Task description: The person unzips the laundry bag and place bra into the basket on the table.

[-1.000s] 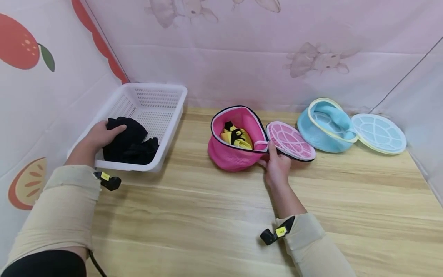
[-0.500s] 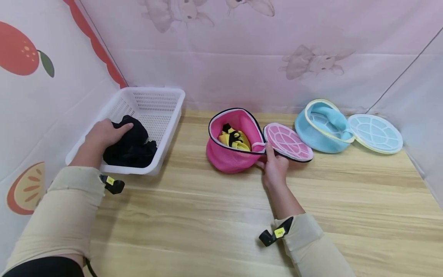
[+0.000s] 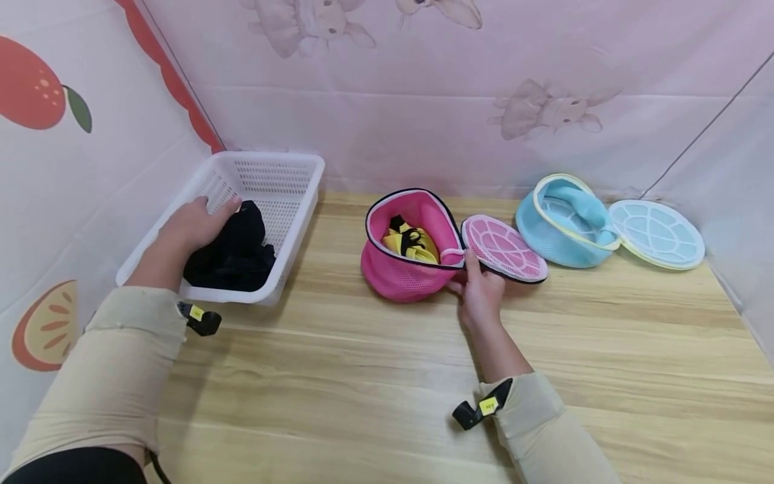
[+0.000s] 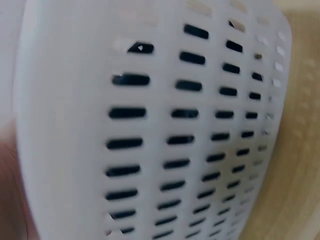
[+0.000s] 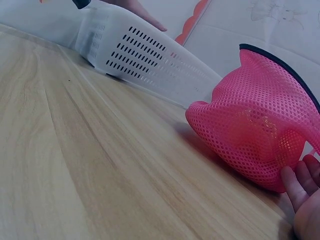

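Note:
My left hand (image 3: pixel 190 232) is inside the white basket (image 3: pixel 308 208), over a heap of black cloth (image 3: pixel 238 249). Its thumb lies straight against the cloth; the other fingers are largely hidden. In the right wrist view this left hand (image 5: pixel 142 11) shows above the basket rim. My right hand (image 3: pixel 484 299) pinches the rim of a pink mesh laundry bag (image 3: pixel 405 279) beside its flap lid, thumb on top. The unzipped bag has yellow and black cloth (image 3: pixel 414 242) in it. Its round pink lid (image 3: pixel 504 245) lies folded out to the right.
A blue mesh laundry bag (image 3: pixel 553 238) stands unzipped at the back right, its round lid (image 3: pixel 656 232) laid flat beside it. All stand on a wooden table (image 3: pixel 338 376). Printed cloth walls (image 3: pixel 423 134) rise behind and at both sides.
My left hand has shifted a little right and farther into the basket, its thumb now higher on the black cloth. The cloth has slid slightly right. My right hand stays at the pink bag.

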`<state>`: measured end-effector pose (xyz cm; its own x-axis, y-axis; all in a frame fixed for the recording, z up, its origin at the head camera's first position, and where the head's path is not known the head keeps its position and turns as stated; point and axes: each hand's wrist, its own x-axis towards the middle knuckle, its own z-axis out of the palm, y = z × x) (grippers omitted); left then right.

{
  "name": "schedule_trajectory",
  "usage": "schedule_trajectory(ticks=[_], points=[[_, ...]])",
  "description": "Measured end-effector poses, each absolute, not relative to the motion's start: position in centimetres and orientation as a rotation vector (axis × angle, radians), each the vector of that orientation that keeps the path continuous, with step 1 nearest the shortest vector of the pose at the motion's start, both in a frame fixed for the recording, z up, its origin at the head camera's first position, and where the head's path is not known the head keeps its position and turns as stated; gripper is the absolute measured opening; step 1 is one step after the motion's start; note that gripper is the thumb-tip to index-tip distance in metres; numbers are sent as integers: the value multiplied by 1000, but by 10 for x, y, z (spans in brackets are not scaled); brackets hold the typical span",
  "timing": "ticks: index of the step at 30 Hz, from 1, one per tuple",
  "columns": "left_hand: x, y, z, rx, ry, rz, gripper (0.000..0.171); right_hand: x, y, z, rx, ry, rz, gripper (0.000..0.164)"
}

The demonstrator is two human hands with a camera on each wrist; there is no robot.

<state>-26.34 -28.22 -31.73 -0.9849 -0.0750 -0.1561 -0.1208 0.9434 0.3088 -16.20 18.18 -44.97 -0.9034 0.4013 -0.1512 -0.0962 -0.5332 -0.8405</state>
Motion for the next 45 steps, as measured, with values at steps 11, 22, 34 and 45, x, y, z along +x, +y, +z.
schedule_trajectory(ticks=[11, 22, 34, 45], points=[[-265, -234, -297, 41, 3006, 644, 105, -161, 181, -448, -462, -1328, 2479, 41], [-231, -126, -257, 484, 3163, 588, 94, -159, 183, -445, -466, -1332, 2487, 45], [-211, -17, -261, 1072, 3001, 346, 67, -152, 187, -431, -368, -1323, 2541, 15], [-229, 23, -300, 1021, 2608, 120, 65, -150, 184, -410, -495, -1435, 2586, 9]])
